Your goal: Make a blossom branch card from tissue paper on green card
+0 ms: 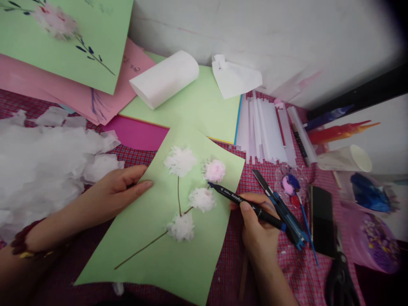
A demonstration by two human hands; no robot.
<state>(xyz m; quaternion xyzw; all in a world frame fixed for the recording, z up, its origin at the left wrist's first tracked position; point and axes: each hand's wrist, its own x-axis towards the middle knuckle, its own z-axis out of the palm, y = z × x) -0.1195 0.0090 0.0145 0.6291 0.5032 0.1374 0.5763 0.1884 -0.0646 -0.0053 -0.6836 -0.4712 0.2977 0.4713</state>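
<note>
A light green paper sheet (146, 250) lies tilted in front of me, bearing several fluffy white paper flowers (180, 160) and a pale pink flower (214, 171), with thin brown stem lines between some of them. My left hand (123, 189) pinches the sheet's left edge, thumb on top and the other fingers partly hidden beneath it. In my right hand (259, 216) is a black marker pen (245, 205). Its dark blue tip points left, at the paper just below the pink flower, by a short dark stroke; whether it touches I cannot tell.
White tissue pieces (44, 157) heap at the left. Behind are a finished green flower sheet (105, 25), pink papers (140, 63) and a white roll (165, 78). To the right lie a utility knife (277, 202), paintbrush (307, 229), paint palette (283, 170), phone (321, 221) and scissors (341, 276).
</note>
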